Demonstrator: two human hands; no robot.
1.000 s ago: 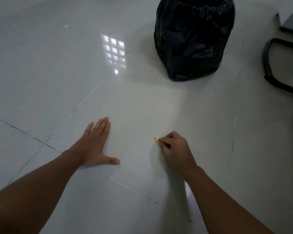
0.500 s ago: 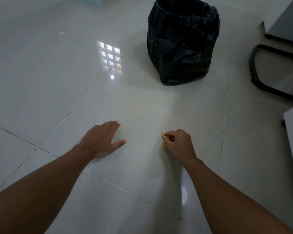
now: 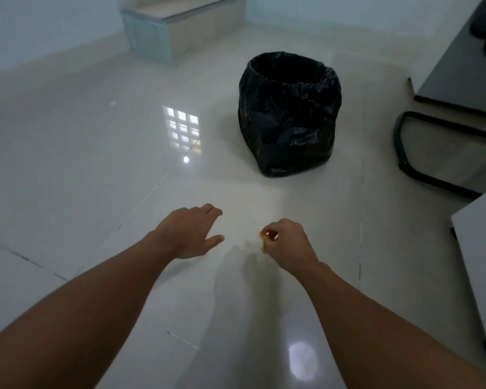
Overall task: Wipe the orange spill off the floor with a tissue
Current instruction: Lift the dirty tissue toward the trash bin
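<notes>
The right hand [image 3: 285, 242] pinches a small, orange-stained tissue [image 3: 263, 236] above the floor [image 3: 96, 164]. The left hand [image 3: 192, 233] hangs loose and holds nothing. The wet tissue could drip or slip out before reaching the black bin [image 3: 289, 113] at 12 o'clock.

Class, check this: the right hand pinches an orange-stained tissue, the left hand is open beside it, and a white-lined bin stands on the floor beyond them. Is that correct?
Not quite. The head view shows the bin lined with a black bag, not white. The rest holds: the right hand pinches the orange-stained tissue, and the left hand is open beside it.
</notes>
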